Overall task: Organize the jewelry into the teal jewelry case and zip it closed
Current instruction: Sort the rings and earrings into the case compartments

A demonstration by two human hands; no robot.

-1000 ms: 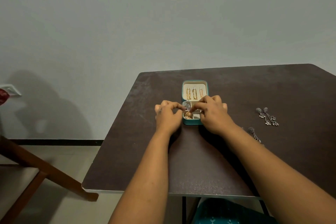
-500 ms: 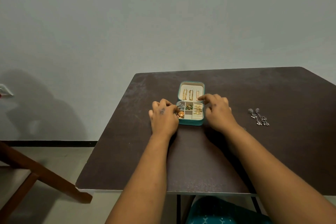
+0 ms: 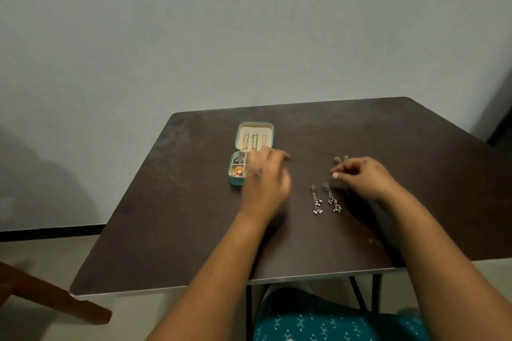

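Observation:
The teal jewelry case (image 3: 235, 178) lies open at the table's middle left. Its cream lid (image 3: 255, 128) holds several gold drop earrings, and the base compartments hold silver studs (image 3: 238, 158) and an orange-gold piece (image 3: 237, 171). My left hand (image 3: 266, 177) hovers blurred over the right half of the base, fingers relaxed, holding nothing. To the right, my right hand (image 3: 360, 177) curls its fingers and thumb down onto a far pair of silver earrings (image 3: 341, 158), of which only the tops show. A nearer pair of silver dangle earrings (image 3: 324, 199) lies loose between my hands.
The dark brown table (image 3: 180, 230) has its front edge just before my lap. A wooden chair leg (image 3: 55, 296) juts in at lower left. A pale wall stands behind the table.
My right hand left the case and swung right to the far silver earrings. My left hand shifted from the case's left side over its right half. My view turned right.

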